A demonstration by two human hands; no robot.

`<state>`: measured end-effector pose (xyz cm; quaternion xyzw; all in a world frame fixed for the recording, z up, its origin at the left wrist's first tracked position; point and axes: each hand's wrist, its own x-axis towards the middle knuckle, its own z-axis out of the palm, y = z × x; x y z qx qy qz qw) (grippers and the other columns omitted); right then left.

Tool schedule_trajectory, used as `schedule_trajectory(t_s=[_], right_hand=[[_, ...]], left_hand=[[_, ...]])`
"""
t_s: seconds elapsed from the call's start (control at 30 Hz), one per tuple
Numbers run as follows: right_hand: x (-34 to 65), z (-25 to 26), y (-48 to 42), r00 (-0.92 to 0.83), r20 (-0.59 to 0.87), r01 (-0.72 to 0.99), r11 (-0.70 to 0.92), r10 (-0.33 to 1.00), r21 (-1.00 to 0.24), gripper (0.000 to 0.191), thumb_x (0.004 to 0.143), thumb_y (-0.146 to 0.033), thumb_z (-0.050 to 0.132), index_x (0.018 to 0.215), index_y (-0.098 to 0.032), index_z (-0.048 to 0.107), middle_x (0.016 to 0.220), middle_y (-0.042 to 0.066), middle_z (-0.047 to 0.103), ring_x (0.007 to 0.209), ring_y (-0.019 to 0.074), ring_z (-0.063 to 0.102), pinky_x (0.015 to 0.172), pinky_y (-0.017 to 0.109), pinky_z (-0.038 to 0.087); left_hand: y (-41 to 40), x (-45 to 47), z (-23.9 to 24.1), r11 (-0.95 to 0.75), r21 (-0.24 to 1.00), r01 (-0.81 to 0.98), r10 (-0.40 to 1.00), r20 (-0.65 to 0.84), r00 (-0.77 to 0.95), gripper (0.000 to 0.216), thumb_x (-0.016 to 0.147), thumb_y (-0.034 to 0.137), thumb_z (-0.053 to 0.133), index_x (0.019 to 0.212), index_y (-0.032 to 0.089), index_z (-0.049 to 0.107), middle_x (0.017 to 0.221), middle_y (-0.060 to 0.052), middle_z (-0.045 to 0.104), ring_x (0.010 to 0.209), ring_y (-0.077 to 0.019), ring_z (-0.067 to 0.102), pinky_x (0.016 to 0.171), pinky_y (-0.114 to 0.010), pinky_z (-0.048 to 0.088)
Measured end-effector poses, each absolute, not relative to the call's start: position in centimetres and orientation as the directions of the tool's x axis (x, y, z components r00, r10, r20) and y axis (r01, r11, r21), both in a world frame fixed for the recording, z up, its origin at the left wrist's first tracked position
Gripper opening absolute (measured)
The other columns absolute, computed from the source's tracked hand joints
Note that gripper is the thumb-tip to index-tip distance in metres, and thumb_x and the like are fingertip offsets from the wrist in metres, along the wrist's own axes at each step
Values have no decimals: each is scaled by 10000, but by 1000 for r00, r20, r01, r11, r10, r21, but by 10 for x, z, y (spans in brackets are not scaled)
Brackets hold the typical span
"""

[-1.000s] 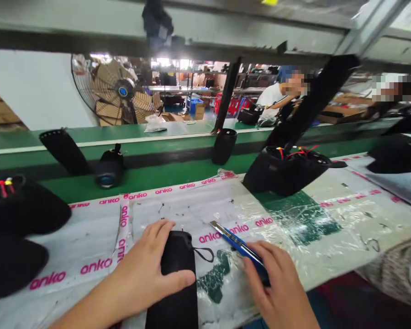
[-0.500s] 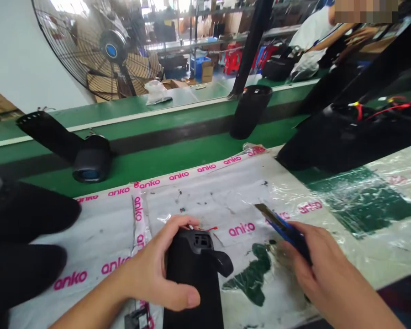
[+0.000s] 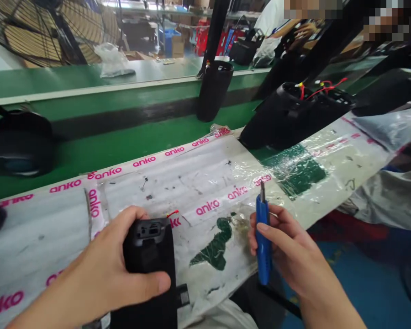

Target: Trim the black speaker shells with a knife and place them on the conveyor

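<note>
My left hand (image 3: 104,274) is wrapped round a black speaker body (image 3: 150,256) near the bench's front edge; its open end faces away from me and a red wire sticks out beside it. My right hand (image 3: 286,249) grips a blue utility knife (image 3: 263,242) held upright, its short blade pointing up, a little to the right of the speaker. Both sit over a clear plastic sheet printed "anko" (image 3: 205,183) that covers the bench.
A green conveyor belt (image 3: 123,141) runs behind the bench with black speaker shells (image 3: 214,89) on it. More black speaker parts with red wires (image 3: 294,114) lie at the right. A large fan and other people stand beyond.
The speaker body has been pulled nearer and turned so its open end faces up and away. The knife has swung from lying slanted to upright. The camera tilted down and right.
</note>
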<state>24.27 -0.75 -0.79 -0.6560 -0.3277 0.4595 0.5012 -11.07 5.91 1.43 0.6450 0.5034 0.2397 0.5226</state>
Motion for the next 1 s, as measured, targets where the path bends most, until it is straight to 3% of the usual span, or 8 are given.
schedule_trajectory(t_s=[0.1, 0.23, 0.33, 0.43, 0.57, 0.83, 0.93, 1.0], right_hand=[[229, -21, -8, 310, -312, -112, -291, 898, -950, 504, 870, -568, 851, 1153, -273, 556, 901, -3, 687, 594, 191, 654, 511, 351, 564], [223, -35, -6, 314, -293, -116, -270, 903, -956, 543, 856, -565, 881, 1181, -267, 564, 847, -14, 681, 574, 176, 620, 493, 319, 526], [221, -39, -6, 342, -242, -83, -227, 908, -970, 554, 864, -589, 877, 1198, -257, 585, 783, -15, 675, 553, 177, 599, 473, 307, 495], [218, -39, -7, 363, -197, -42, -195, 911, -980, 536, 885, -592, 860, 1203, -249, 598, 732, -13, 675, 532, 176, 577, 476, 309, 491], [217, -38, -9, 384, -166, -4, -178, 908, -984, 529, 876, -597, 865, 1199, -261, 614, 731, -13, 673, 536, 184, 585, 489, 321, 514], [213, -26, -12, 400, -176, 29, -204, 900, -979, 356, 978, -534, 794, 1174, -291, 623, 748, 33, 704, 611, 216, 651, 587, 342, 573], [215, -16, -23, 370, -171, 91, -219, 913, -971, 316, 1010, -519, 757, 1172, -328, 564, 800, 17, 736, 701, 216, 711, 658, 316, 601], [223, -10, -37, 293, -96, 243, -171, 951, -955, 349, 986, -548, 754, 1189, -348, 553, 845, 6, 761, 626, 217, 711, 585, 321, 609]], left_hand=[[62, -100, 14, 85, 953, 292, 885, -207, 417, 503, 777, 379, 941, 977, 282, 490, 976, 11, 625, 918, -217, 640, 734, -269, 551], [58, -89, 5, 243, 969, -29, 868, -204, 454, 596, 745, 408, 1001, 992, 294, 471, 1024, 24, 636, 1077, -236, 662, 965, -354, 570], [55, -86, -3, 236, 971, -43, 892, -199, 407, 449, 887, 569, 868, 1059, 304, 549, 995, 27, 666, 1091, -240, 695, 1195, -481, 487], [56, -87, -5, 216, 976, 6, 906, -203, 370, 272, 1007, 539, 748, 1034, 286, 652, 1007, 8, 698, 1175, -251, 696, 1295, -465, 376], [57, -89, -5, 220, 973, 65, 911, -229, 344, 237, 1026, 511, 723, 1035, 278, 678, 1094, -31, 712, 1425, -331, 609, 1218, -438, 443], [53, -92, -3, 173, 970, 168, 906, -224, 359, 323, 1050, 585, 645, 1070, 262, 638, 1096, -63, 700, 1320, -331, 641, 1107, -422, 513], [43, -85, 2, 175, 972, 159, 876, -227, 425, 632, 743, 667, 926, 1114, 269, 606, 1028, -40, 691, 937, -253, 677, 785, -319, 573], [36, -76, 9, 163, 969, 186, 834, -236, 499, 833, 485, 576, 1059, 1088, 272, 571, 985, -6, 666, 774, -182, 581, 636, -260, 507]])
